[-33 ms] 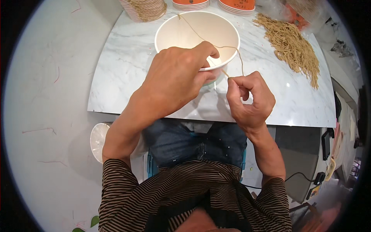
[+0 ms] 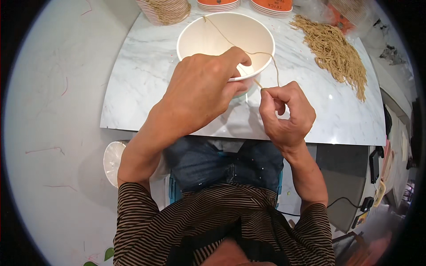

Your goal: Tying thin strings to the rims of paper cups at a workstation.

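Note:
A white paper bucket stands on the table with its mouth toward me. My left hand grips its near rim, some fingers inside the mouth and some outside the wall. A thin tan cord runs from the far left rim across the mouth, over the right rim and down to my right hand. Thumb and index finger of that hand pinch the cord close to the bucket's near right side. A short pale cord end sticks out between the bucket wall and those fingertips. The inner fingertips of my left hand are partly hidden.
On the marbled white table a heap of tan cords lies at the right. Along the back stand a stack of nested buckets with cords and orange bucket stacks. A plastic-wrapped white stack sits below the table's left edge.

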{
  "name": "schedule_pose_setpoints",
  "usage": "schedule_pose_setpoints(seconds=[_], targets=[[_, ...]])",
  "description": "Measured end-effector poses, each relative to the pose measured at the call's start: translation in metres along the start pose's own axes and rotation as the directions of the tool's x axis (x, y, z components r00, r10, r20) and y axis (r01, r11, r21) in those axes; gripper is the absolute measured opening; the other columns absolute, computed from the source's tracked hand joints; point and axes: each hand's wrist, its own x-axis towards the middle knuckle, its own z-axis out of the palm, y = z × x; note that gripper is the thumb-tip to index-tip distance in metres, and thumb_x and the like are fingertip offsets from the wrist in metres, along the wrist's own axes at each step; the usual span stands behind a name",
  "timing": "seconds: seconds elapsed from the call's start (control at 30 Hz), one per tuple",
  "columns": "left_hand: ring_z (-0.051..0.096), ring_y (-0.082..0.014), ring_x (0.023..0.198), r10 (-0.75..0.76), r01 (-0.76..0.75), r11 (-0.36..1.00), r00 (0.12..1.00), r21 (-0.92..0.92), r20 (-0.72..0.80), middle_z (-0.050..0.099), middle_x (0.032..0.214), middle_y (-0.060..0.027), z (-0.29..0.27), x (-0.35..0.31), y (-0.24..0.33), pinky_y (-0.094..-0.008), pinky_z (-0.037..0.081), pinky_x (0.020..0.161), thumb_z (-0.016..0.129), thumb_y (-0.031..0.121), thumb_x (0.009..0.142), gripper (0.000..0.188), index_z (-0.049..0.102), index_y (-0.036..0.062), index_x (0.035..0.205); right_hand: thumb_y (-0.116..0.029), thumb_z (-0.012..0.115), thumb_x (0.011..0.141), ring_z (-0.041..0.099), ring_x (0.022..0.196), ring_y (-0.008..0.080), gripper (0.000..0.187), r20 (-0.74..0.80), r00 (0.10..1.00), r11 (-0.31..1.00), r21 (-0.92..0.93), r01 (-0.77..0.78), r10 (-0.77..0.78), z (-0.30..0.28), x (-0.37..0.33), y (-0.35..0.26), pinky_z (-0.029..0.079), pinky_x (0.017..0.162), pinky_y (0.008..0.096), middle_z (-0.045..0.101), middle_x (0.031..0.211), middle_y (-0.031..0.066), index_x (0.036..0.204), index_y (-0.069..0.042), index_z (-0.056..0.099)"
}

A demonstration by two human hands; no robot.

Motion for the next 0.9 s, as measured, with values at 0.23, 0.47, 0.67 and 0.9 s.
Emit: schedule_pose_setpoints(seconds=[0.23,0.47,0.67,0.9], targets=[[0.077,-0.033,0.085,0.01,-0.01,1.0,1.0,-0.02,-0.01,0.076,0.085,-0.0164,0.0021,0.002,0.0001,-0.0368,0.059,0.071,0.079,0.008,0.085,0.033,0.064,0.0025,0.115,0.006,0.079,0.075,0.054,0.049,0.0105,0.02,-0.004,0.999,0.998,-0.025,0.053,-0.053,0.0003,0.0005,0.0023,0.04,0.042,0.0254,0.058,0.066,0.0023,0.085,-0.005,0.066],[0.077,-0.0328,0.084,0.009,-0.009,0.999,1.0,-0.032,-0.009,0.076,0.084,-0.0167,0.0032,0.0021,-0.0001,-0.0368,0.059,0.071,0.079,0.009,0.086,0.033,0.064,0.0024,0.115,0.006,0.079,0.074,0.053,0.05,0.0102,0.02,-0.006,0.999,0.998,-0.033,0.044,-0.045,0.0024,0.0014,0.0041,0.039,0.043,0.0256,0.057,0.065,0.0014,0.084,-0.006,0.067],[0.077,-0.0328,0.084,0.021,-0.022,0.999,1.0,-0.034,-0.015,0.075,0.084,-0.0168,0.0034,0.0023,-0.0002,-0.0366,0.059,0.071,0.079,0.009,0.086,0.033,0.065,0.0023,0.115,0.006,0.079,0.074,0.053,0.05,0.0103,0.02,0.001,1.0,0.999,-0.033,0.015,-0.015,0.0042,0.0017,0.0032,0.039,0.043,0.0257,0.057,0.065,0.0013,0.083,-0.007,0.067],[0.076,-0.0322,0.081,0.019,-0.019,0.999,1.0,-0.032,-0.011,0.075,0.083,-0.0163,0.0037,0.002,-0.0005,-0.0366,0.059,0.071,0.079,0.01,0.087,0.033,0.065,0.0025,0.116,0.005,0.079,0.074,0.053,0.05,0.0102,0.02,0.005,1.0,0.999,-0.048,0.004,-0.004,0.0046,0.0034,0.0018,0.04,0.044,0.0258,0.058,0.065,0.0012,0.082,-0.007,0.066]])
